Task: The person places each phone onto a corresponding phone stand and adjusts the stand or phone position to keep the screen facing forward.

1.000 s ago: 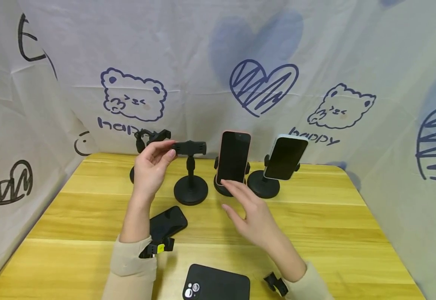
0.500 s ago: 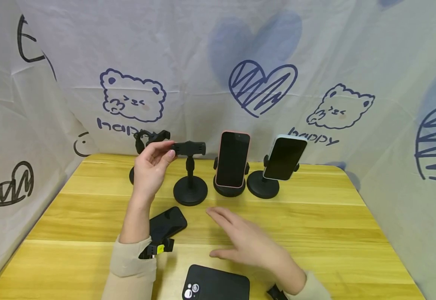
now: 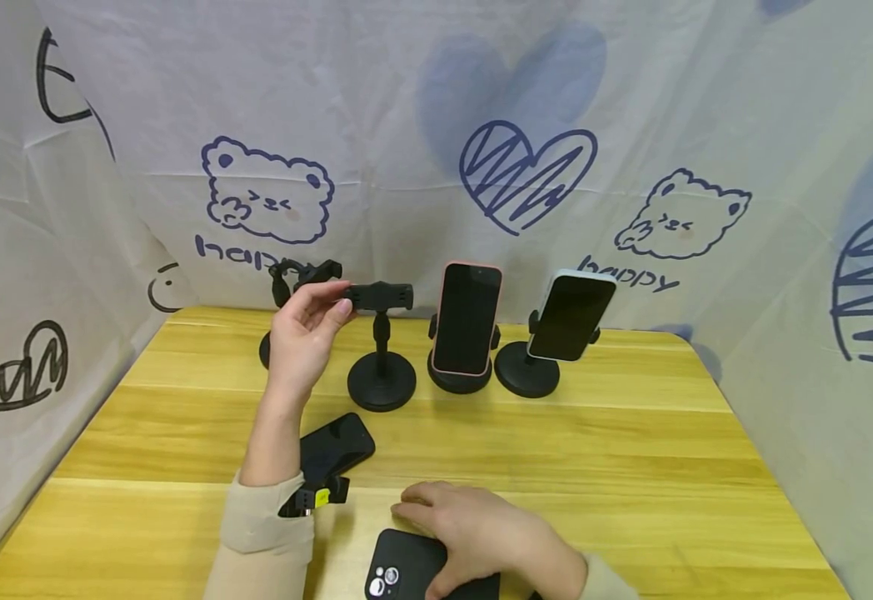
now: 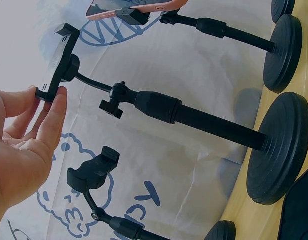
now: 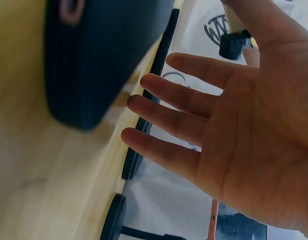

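Observation:
My left hand [image 3: 300, 337] pinches the left end of the clamp [image 3: 386, 296] on a black phone stand, whose round base [image 3: 381, 382] rests on the table. In the left wrist view, thumb and fingers grip the lower end of that clamp [image 4: 59, 67], which has no phone in it. My right hand [image 3: 474, 529] is over a black-cased phone [image 3: 410, 557] lying camera side up near the front edge. Seen from the right wrist, its fingers are spread and nearly straight, apart from the phone [image 5: 104, 55].
A pink-edged phone [image 3: 469, 321] and a pale blue-edged phone [image 3: 573, 318] stand in holders at the back. Another black phone stand [image 3: 281, 287] is partly hidden behind my left hand. A dark phone [image 3: 339, 446] lies beside my left forearm on the wooden table [image 3: 631, 467].
My right hand has left the bottom of the pink-edged phone and come down toward me, over the black-cased phone. The left hand keeps its grip on the clamp.

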{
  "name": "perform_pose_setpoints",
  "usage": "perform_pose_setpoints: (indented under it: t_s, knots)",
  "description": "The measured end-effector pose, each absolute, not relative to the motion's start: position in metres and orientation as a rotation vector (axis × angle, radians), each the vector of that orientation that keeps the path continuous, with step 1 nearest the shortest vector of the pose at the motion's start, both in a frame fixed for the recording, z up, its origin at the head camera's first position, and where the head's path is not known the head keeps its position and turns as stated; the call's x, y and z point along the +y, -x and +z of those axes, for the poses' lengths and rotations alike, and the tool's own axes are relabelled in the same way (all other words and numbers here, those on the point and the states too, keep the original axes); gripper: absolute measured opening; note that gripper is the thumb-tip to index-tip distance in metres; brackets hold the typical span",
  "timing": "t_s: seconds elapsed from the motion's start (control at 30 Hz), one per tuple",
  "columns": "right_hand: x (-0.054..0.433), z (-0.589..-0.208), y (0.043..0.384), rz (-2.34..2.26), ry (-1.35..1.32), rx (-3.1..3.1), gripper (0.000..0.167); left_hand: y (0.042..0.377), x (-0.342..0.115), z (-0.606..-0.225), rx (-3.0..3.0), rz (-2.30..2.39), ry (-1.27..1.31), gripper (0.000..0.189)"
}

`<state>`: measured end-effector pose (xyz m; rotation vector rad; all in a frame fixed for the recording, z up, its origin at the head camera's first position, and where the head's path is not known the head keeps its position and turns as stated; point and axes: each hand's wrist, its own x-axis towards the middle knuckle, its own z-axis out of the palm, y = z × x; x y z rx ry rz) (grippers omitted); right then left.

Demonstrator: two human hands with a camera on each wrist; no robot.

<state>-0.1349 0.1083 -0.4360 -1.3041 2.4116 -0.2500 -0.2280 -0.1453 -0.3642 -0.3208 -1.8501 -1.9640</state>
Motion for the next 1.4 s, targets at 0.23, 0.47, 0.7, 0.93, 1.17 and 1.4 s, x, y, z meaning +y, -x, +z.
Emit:
perform_pose_setpoints:
  t_s: [0.23,0.47,0.7,0.93,1.17,1.4]
  knots:
    - [0.102,-0.439,0.127,-0.236,1.376,2.411,0.087,0.228,-0.146,-0.364,-1.851,-1.963,0.311,0.03]
    - [0.096,-0.44,0.119,-0.191,1.321,2.422,0.09,0.228,-0.146,-0.363,-1.853,-1.951,0.315,0.031]
    - [0.091,-0.439,0.12,-0.13,1.275,2.399,0.09,0.229,-0.147,-0.364,-1.854,-1.954,0.307,0.031]
    - [0.096,-0.438,0.122,-0.132,1.385,2.467,0.09,0.228,-0.147,-0.364,-1.868,-1.945,0.308,0.031]
    - [0.102,-0.431,0.131,-0.193,1.293,2.542,0.102,0.228,-0.145,-0.364,-1.877,-1.935,0.318,0.03]
    - [0.109,-0.419,0.14,-0.317,1.25,2.65,0.105,0.228,-0.145,-0.364,-1.882,-1.915,0.316,0.03]
